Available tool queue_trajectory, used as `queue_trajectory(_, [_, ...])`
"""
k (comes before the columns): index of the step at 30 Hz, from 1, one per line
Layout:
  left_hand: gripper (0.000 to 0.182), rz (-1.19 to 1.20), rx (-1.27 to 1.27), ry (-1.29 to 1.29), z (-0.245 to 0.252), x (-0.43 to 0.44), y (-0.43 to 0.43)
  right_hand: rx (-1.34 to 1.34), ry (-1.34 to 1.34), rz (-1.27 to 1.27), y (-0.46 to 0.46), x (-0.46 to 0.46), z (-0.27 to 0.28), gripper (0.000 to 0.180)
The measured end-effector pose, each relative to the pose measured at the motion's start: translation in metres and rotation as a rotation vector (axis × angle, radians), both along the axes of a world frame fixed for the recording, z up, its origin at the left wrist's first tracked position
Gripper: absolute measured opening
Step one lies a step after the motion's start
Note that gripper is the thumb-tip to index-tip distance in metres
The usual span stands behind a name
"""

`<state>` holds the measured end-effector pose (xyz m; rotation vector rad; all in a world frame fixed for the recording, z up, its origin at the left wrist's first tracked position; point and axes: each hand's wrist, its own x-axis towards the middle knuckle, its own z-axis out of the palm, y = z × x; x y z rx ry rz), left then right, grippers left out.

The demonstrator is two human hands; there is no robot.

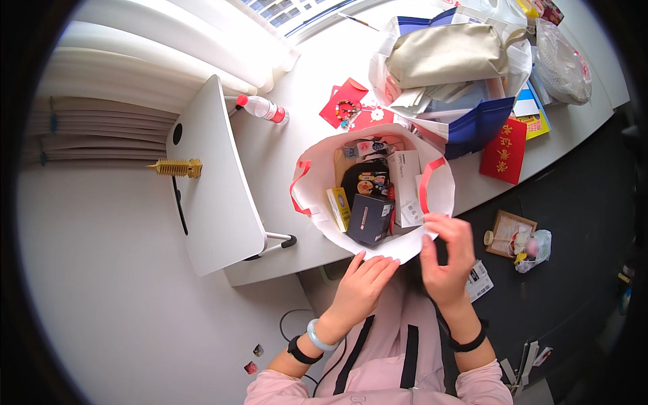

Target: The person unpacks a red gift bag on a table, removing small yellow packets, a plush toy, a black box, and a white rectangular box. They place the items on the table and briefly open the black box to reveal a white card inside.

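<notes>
A white bag (315,202) with red handles (431,185) stands open before me near the desk's front edge. My left hand (363,283) has its fingertips against the bag's near rim; its thumb is hidden. At the near right rim, my right hand (449,255) pinches the bag's edge between thumb and fingers. Inside lie a dark blue box (370,218), a yellow box (338,208), a white OPPO phone box (403,177), a black pouch (356,176) with colourful patches and, farther back, small items (372,148) partly hidden.
The white desk (273,172) holds a folding lap table (217,202), a plastic bottle (263,109), red envelopes (350,93), a beaded bracelet (346,108) and a red booklet (505,152). A fuller blue-and-white bag (476,126) carries a beige pouch (448,53). A wooden frame (506,230) lies on the dark floor.
</notes>
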<state>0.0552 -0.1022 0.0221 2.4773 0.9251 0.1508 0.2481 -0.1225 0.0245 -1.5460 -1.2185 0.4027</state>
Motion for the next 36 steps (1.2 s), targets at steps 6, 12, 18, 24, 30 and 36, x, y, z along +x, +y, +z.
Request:
queue_trajectory(6, [0.041, 0.222, -0.015, -0.128, 0.001, -0.005, 0.060, -0.254, -0.170, 0.083, 0.017, -0.028, -0.015, 0.022])
queue_trajectory(12, [0.078, 0.137, -0.121, 0.437, -0.054, 0.022, 0.125, -0.340, -0.242, 0.174, -0.014, -0.041, -0.027, 0.019])
queue_trajectory(18, [0.109, 0.311, -0.489, 0.668, -0.088, 0.047, 0.144, -0.311, -0.218, 0.183, -0.027, -0.044, -0.028, 0.025])
queue_trajectory(24, [0.093, 0.345, -0.307, 0.129, -0.008, 0.041, 0.146, -0.265, 0.042, 0.002, -0.042, -0.036, -0.013, 0.024])
queue_trajectory(30, [0.079, -0.176, 0.268, -0.363, 0.070, 0.003, 0.087, -0.266, 1.433, 0.187, -0.056, -0.015, 0.013, 0.069])
queue_trajectory(36, [0.047, -0.610, 0.678, -0.386, 0.070, -0.010, 0.031, -0.119, 1.442, 0.165, -0.077, -0.010, 0.051, 0.081])
